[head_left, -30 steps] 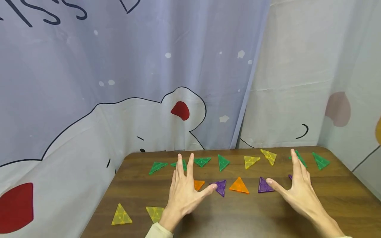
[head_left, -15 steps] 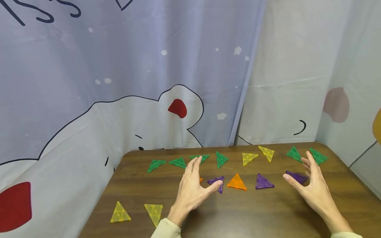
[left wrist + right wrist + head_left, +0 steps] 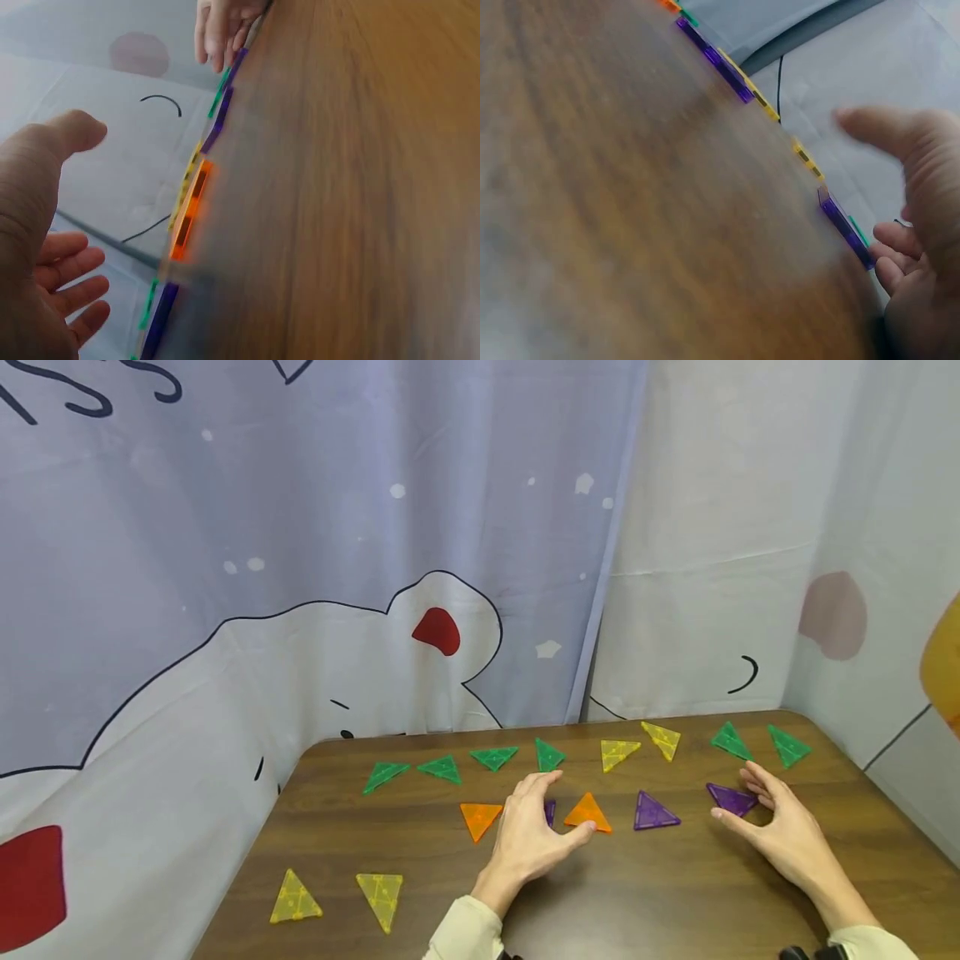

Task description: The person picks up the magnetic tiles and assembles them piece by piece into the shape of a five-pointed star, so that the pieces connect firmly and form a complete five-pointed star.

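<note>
My left hand hovers over the table, thumb spread from loosely bent fingers, holding nothing. It partly covers a purple triangle tile; an orange triangle tile lies just past its thumb and another orange tile to its left. My right hand, likewise relaxed and without anything in it, is beside a purple triangle tile at the right. Between the hands lies one more purple tile. In the left wrist view, a gap separates the left thumb and fingers from the orange tile.
Along the back of the wooden table lie several green tiles and two yellow tiles. Two more yellow tiles are at the front left. A printed curtain hangs behind the table.
My left hand has moved right, uncovering the left orange tile and covering most of a purple one. Fingers of both hands have gone from spread to more bent. The head view has shifted slightly.
</note>
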Action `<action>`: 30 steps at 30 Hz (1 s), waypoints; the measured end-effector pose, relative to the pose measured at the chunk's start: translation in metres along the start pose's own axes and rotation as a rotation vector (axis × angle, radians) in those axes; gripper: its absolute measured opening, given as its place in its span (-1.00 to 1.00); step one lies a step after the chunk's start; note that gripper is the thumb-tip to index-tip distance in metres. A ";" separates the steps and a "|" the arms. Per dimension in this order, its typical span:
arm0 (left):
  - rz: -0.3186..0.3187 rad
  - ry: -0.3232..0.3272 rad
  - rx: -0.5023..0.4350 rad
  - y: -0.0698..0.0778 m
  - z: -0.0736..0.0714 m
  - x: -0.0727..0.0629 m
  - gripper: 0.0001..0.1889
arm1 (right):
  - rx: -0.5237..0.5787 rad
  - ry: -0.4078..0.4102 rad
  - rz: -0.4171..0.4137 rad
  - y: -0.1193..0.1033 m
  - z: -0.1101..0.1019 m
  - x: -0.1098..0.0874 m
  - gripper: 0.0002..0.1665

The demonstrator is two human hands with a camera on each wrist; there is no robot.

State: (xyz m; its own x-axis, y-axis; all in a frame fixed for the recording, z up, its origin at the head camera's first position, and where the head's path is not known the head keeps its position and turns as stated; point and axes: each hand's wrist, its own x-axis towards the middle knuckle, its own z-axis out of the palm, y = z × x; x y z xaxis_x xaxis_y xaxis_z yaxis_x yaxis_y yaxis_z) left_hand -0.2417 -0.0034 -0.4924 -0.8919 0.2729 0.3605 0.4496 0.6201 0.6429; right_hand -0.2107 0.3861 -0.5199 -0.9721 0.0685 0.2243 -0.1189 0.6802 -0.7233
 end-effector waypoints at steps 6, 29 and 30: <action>0.095 0.021 0.005 0.013 0.018 0.010 -0.24 | -0.138 0.071 -0.101 0.004 0.000 0.005 0.08; 0.205 -0.098 0.189 0.040 0.070 0.031 -0.44 | -0.214 0.125 -0.155 0.006 0.007 0.003 -0.22; 0.206 -0.107 0.197 0.041 0.071 0.032 -0.44 | -0.202 0.128 -0.176 0.006 0.008 0.003 -0.21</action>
State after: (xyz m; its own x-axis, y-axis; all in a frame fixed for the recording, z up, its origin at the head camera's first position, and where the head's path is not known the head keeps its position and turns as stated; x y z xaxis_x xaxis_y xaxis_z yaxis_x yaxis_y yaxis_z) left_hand -0.2549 0.0832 -0.5028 -0.7879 0.4770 0.3894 0.6126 0.6718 0.4165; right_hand -0.2163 0.3847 -0.5282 -0.9052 0.0188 0.4246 -0.2287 0.8206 -0.5238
